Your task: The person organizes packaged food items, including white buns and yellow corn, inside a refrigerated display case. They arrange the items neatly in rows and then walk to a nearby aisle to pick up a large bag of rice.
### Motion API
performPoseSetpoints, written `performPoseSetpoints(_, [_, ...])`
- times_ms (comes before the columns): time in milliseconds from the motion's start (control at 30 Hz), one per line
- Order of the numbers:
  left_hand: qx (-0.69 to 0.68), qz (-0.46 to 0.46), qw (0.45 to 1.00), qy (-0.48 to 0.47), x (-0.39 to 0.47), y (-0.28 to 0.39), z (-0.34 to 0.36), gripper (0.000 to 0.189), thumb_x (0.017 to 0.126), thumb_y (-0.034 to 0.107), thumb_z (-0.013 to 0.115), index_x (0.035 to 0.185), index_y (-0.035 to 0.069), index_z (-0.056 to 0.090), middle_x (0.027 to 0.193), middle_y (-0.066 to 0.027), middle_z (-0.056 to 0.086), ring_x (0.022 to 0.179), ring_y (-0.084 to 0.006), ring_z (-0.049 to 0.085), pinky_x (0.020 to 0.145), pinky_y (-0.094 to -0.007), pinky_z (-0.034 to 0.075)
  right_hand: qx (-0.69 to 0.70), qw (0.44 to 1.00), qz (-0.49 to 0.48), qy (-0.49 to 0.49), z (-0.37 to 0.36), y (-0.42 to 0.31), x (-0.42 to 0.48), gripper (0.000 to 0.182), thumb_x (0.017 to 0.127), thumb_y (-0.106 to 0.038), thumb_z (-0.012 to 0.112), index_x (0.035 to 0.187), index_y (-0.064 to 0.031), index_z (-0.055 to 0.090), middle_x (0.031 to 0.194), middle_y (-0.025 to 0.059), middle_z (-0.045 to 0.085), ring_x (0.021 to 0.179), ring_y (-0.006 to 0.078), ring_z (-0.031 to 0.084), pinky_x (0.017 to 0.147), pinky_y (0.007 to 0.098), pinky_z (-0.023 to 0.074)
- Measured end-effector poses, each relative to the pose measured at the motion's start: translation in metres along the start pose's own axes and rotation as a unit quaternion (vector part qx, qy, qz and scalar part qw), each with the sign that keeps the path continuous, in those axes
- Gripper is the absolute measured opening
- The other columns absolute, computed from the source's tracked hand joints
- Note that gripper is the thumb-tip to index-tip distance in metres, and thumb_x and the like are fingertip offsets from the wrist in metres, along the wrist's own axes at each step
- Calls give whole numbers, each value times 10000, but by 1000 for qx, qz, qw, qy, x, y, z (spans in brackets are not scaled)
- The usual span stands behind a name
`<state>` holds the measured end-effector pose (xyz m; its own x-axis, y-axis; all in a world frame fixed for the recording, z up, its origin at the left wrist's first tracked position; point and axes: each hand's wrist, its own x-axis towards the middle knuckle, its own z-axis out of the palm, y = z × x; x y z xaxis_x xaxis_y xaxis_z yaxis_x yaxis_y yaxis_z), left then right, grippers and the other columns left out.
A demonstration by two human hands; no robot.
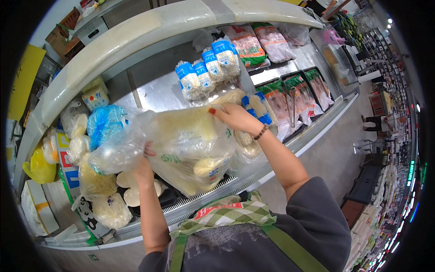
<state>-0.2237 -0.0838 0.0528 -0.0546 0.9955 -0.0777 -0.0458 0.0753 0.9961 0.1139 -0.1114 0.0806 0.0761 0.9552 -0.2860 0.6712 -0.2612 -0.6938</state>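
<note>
Both hands hold a large clear plastic bag (pixel 183 136) above the front of a refrigerated display case. Pale yellow packages show through its film. My left hand (pixel 144 161) grips the bag's gathered left part, its fingers partly behind the film. At the bag's upper right, my right hand (pixel 232 115) pinches the plastic between thumb and fingers. Blue-and-white noodle packs (pixel 207 66) stand beyond the bag. Just left of it lies a blue plastic bag (pixel 107 124). White round pieces (pixel 132 195) sit on a black tray below my left hand.
Meat packs in black trays (pixel 295 91), with metal tongs (pixel 293 107) on them, fill the case's right side. Bagged noodles (pixel 110 209) and a yellow bag (pixel 42 165) lie at left. The curved case rim (pixel 136 29) arches across the far side. A person (pixel 377 123) stands far right.
</note>
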Motion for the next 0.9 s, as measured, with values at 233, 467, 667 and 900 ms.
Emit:
performPoseSetpoints(233, [267,-6,960,-87,5,7,13,281,943,142,544,1189,27,617,1032,-134,660,808,-206,628,719,-338,500,56,984,-91,-146,-6,20,-28,439,960,-374,554,753,11,586,595,78,561,511,146,536,479,334,416])
performPoseSetpoints(467, [25,-35,989,-140,139,10,64,198,931,141,584,975,-33,668,957,-106,676,722,-178,601,640,-376,490,406,909,10,-96,-18,-44,-80,369,1001,-287,504,774,-25,629,625,33,602,474,83,525,423,230,392])
performPoseSetpoints(667, [134,-85,975,-153,211,20,48,291,920,227,613,939,-61,648,721,-100,628,599,-227,570,605,-403,472,602,788,-128,-28,-5,-121,12,236,995,-233,477,1010,-28,593,771,30,634,482,71,524,385,192,377])
performPoseSetpoints(900, [137,25,974,179,61,-90,-81,403,936,303,595,1125,-52,575,1105,-199,596,1026,-283,554,870,-388,429,647,746,-155,-11,-2,-241,92,185,974,-242,557,1048,-89,630,727,9,601,536,93,541,425,244,405])
